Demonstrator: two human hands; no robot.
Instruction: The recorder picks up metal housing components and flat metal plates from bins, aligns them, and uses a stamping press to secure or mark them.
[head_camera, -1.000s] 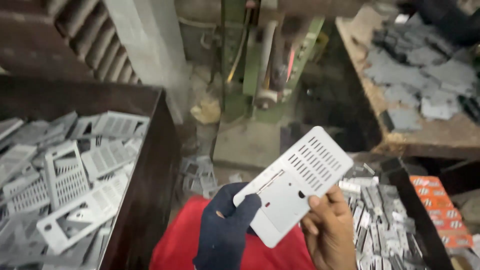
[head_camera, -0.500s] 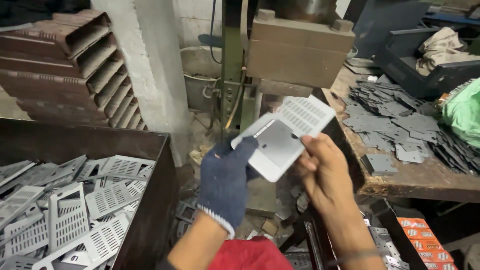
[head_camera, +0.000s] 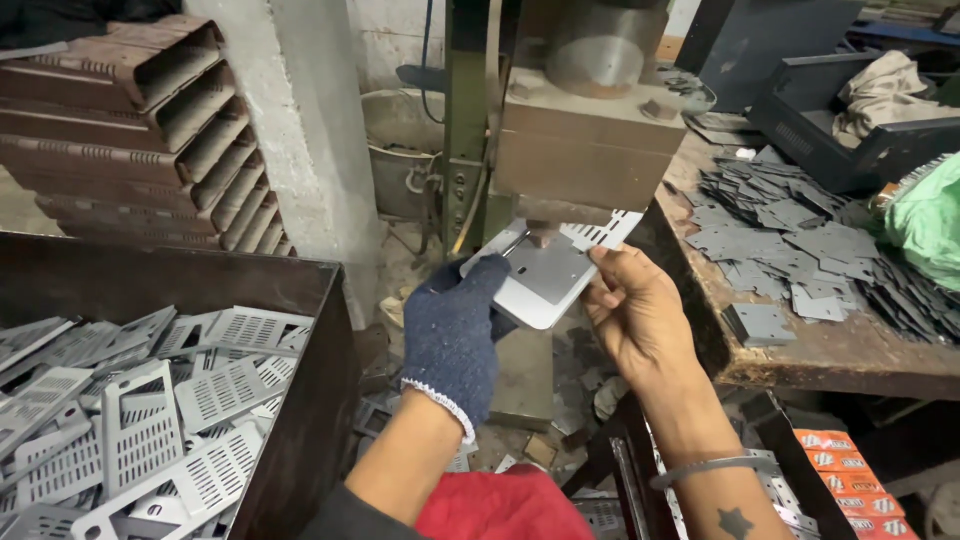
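Right now, at the centre of the frame, both my hands grip one perforated metal plate (head_camera: 548, 268) and hold it under the ram of the press (head_camera: 585, 130). My left hand (head_camera: 455, 335), in a dark blue knit glove, closes on the plate's lower-left edge. My right hand (head_camera: 635, 315) is bare and pinches the right edge, thumb on top. The plate is tilted; its slotted end reaches up and right, just below the brown press block, and a small punch tip seems to touch its top face, though I cannot tell whether it truly bears on it.

At lower left, a dark steel bin (head_camera: 310, 400) holds a heap of similar slotted plates (head_camera: 160, 420). At right, a wooden worktop (head_camera: 800, 355) carries a scatter of small grey blanks (head_camera: 790, 240). A stack of brown channel sections (head_camera: 140, 120) sits at upper left.

As I judge it, the main risk is the bare right hand: its fingers lie close beside the tool, and a stroke could catch them. The plate's tilt could also let it skew under the punch, so the hit lands off its mark. Sharp cut edges could nick the ungloved skin if the plate slips.
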